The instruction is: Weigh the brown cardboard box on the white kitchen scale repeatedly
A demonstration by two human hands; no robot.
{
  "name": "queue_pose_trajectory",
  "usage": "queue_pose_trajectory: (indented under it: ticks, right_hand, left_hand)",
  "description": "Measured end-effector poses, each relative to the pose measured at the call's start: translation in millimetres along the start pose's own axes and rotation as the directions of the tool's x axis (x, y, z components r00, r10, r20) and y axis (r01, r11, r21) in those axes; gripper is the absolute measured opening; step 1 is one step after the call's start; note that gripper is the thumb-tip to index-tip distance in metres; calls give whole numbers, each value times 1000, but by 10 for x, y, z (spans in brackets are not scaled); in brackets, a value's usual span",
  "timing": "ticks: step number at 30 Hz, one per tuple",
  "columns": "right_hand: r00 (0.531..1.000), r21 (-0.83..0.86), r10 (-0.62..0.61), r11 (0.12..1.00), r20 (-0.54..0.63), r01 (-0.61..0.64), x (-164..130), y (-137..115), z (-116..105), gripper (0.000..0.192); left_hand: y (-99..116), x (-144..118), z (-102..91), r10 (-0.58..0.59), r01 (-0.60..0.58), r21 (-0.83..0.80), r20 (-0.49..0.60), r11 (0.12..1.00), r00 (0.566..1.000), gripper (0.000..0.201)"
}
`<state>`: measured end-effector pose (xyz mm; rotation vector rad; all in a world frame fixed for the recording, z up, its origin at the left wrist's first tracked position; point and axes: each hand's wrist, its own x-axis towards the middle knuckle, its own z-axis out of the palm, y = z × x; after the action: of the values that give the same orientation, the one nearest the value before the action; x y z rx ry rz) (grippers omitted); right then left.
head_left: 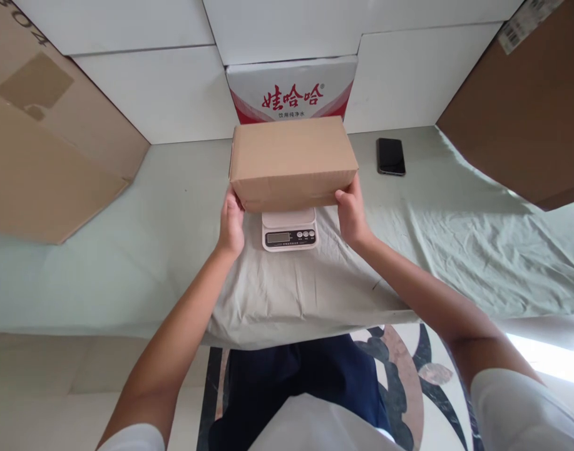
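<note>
Both hands, left hand (231, 224) and right hand (351, 215), are gripping the cardboard box (292, 161) over the kitchen scale (289, 229); its display is showing nothing readable.

Box (292, 161) on the scale (289, 228), printed carton (291, 91) behind, phone (390, 156) to the right.

My carton (293, 160) hides most of the scale (289, 229) beneath it and my fingertips; the scale's display (278, 238) is too small to read.
</note>
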<state>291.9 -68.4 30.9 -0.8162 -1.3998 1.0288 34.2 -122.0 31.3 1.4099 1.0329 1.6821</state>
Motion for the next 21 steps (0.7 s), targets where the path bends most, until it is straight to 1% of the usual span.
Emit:
queue_pose_trajectory:
  ticks: [2,4,6,8,9,12,14,17,21]
  right_hand:
    - [999,-17,-33,999,-14,32,199,-8,5,70]
    - [998,-20,-58,998,-36,58,436,0,41,70]
    - [993,-21,-94,995,-70,93,687,44,107,71]
    - [990,-37,-112,993,-85,109,918,134,185,74]
    - [991,-45,-104,994,-82,101,1014,198,222,76]
    - [996,-28,-44,999,-72,42,1194,432,295,82]
    - [996,1,-2,1000,-89,2,1218,580,303,82]
    - [989,34,60,998,-135,-56,1165,713,274,77]
    - [980,50,82,996,-182,-74,1055,752,280,70]
  left_hand:
    - [10,254,1,24,-24,-13,-21,1000,1000,81]
    - [-63,565,1,35,-37,-23,-49,999,998,82]
    - [-231,869,1,34,-37,-30,-83,999,996,83]
    - [-465,1094,5,-23,19,-38,-92,999,995,92]
    - [-589,1165,10,-58,53,-48,-109,997,992,97]
    - [-909,1235,22,-143,117,-140,-195,983,970,95]
    - [-1036,1223,20,-191,149,-187,-233,971,954,96]
    - [-1100,1217,11,-231,184,-206,-233,961,945,94]
    - [-1075,1231,46,-232,191,-195,-218,962,948,93]
